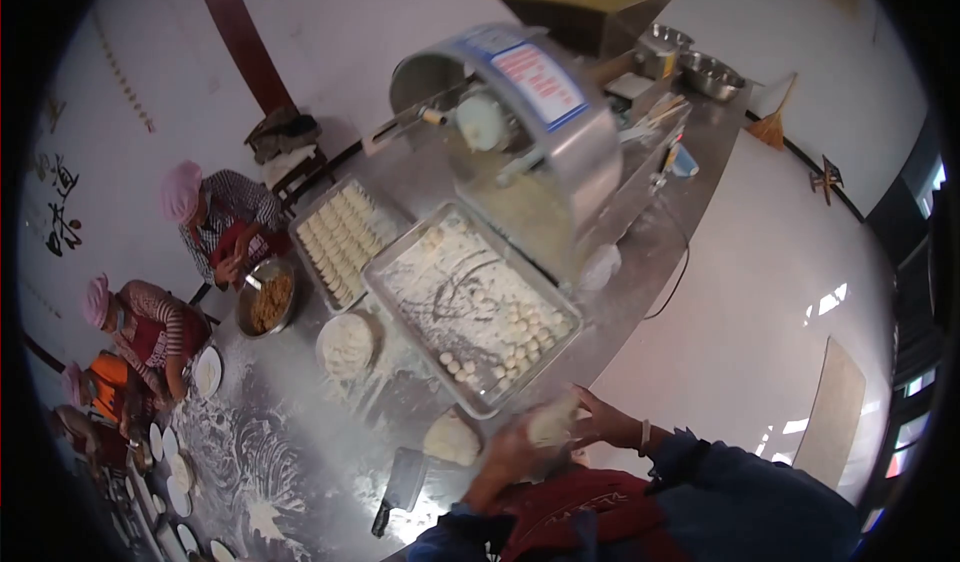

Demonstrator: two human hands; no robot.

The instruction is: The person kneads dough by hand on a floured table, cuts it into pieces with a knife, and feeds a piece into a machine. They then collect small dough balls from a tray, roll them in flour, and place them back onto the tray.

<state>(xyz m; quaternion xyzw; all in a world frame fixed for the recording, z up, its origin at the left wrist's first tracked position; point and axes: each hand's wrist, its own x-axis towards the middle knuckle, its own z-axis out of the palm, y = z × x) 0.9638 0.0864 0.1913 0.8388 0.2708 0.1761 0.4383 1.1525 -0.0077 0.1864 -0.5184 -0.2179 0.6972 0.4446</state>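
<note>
A pale lump of dough (pixel 552 423) is held up between my two hands, close in front of the red apron. My left hand (pixel 508 459) is blurred but is closed against the lump's left side. On the other side, my right hand (pixel 604 424) curls its fingers round the same dough. A second dough lump (pixel 452 439) rests on the table just left of my left hand. Beside that lies a cleaver (pixel 402 484) with a dark handle. Beyond my hands, a floured metal tray (pixel 408 351) carries several small dough balls (pixel 528 334).
A metal machine (pixel 590 147) stands behind the tray. Left are a tray of dumplings (pixel 343 237), a pile of flour (pixel 347 346) and a filling bowl (pixel 250 317). Several people in pink caps (pixel 182 192) work along the table (pixel 330 442), with white plates (pixel 208 372) near them.
</note>
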